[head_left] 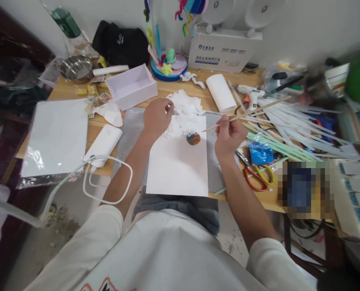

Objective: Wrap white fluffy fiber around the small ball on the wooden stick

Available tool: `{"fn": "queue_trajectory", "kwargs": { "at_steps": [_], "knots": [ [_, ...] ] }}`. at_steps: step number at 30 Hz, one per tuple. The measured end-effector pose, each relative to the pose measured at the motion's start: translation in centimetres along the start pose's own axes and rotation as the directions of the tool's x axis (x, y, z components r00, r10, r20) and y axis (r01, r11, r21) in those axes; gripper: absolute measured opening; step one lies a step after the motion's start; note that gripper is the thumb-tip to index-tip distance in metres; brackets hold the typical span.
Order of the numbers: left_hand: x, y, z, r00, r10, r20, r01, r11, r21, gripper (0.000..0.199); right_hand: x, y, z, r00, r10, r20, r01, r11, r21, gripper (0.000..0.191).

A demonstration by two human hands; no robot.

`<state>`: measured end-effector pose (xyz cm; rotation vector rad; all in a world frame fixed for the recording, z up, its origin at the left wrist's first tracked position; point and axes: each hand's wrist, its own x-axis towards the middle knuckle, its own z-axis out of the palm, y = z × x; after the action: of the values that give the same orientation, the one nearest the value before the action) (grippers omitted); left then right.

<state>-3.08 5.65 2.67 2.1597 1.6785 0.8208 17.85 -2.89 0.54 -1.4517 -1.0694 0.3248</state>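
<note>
My right hand pinches a thin wooden stick, whose tip points left, just above the white sheet. A small round piece, orange and blue-green, lies on the sheet to the left of that tip. My left hand is at the sheet's upper left, beside a heap of torn white paper scraps. Its fingers are curled together, and whatever they may hold is too small to make out. Under the sheet lies a grey mat.
Scissors, a blue packet, a glue gun and many translucent sticks crowd the right side. A white power bank with a looped cable lies left. Behind are a lilac box and a white roll.
</note>
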Motion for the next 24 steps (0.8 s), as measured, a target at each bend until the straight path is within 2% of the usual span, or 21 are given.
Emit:
{"fn": "queue_trajectory", "kwargs": {
  "at_steps": [3,7,10,13,20,24],
  "knots": [
    [0.1,-0.1,-0.1,0.999,-0.031,0.021,0.031,0.999,0.017,0.016,-0.1,0.6,0.1,0.998,-0.044,0.035,0.046,0.997,-0.068,0.049],
    [0.2,-0.3,-0.1,0.996,-0.088,0.036,0.089,0.995,-0.037,0.017,-0.8,0.3,0.3,0.978,-0.112,0.176,0.129,0.988,-0.089,0.046],
    [0.2,-0.4,0.4,0.997,-0.069,0.037,0.07,0.997,-0.036,0.017,-1.2,-0.5,0.5,0.946,-0.175,0.274,0.202,0.977,-0.073,0.042],
    [0.2,-0.3,0.7,0.998,-0.048,0.034,0.049,0.999,-0.014,0.018,-1.4,-0.9,0.7,0.92,-0.22,0.324,0.262,0.961,-0.09,0.038],
    [-0.1,0.4,0.2,0.995,-0.082,0.063,0.085,0.995,-0.046,0.017,-1.0,-0.5,1.0,0.887,-0.228,0.402,0.307,0.941,-0.143,0.034],
    [-0.1,0.1,0.8,0.997,-0.05,0.059,0.052,0.998,-0.024,0.018,-0.6,-0.6,1.8,0.827,-0.238,0.51,0.363,0.918,-0.161,0.033]
  ]
}}
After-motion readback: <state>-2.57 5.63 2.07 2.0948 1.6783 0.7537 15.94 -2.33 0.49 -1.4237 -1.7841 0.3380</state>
